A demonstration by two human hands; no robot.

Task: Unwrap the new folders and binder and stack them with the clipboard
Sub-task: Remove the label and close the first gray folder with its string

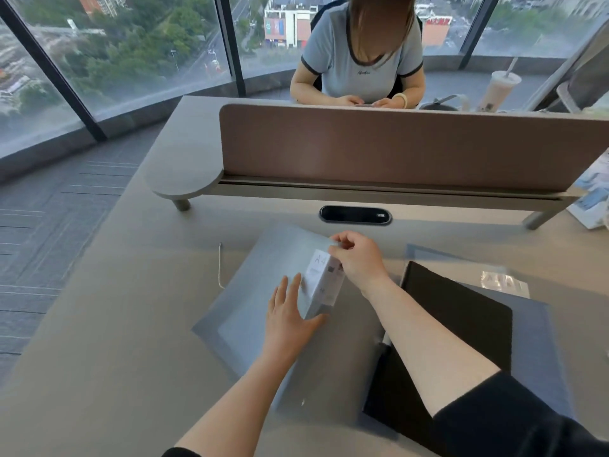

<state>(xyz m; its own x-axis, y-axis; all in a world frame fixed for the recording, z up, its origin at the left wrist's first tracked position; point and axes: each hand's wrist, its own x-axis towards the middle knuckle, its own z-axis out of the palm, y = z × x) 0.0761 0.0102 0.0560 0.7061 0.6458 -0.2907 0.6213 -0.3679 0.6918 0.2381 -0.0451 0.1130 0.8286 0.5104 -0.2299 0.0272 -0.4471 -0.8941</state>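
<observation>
A grey folder (244, 301) in clear plastic wrap lies tilted on the desk in front of me, with a white "A4" label (323, 282) on it. My left hand (290, 315) rests flat on the folder, fingers spread, beside the label. My right hand (357, 258) pinches the wrap's edge at the label's top corner. To the right lies a black clipboard or binder (461, 318) on top of another grey folder (534, 351), which has a shiny label (501, 282).
A brown divider panel (395, 146) crosses the desk ahead, with a person seated behind it. A black cable port (355, 215) sits in the desk (99, 324). A white cord (220, 265) lies left of the folder. Papers (593, 199) sit at far right.
</observation>
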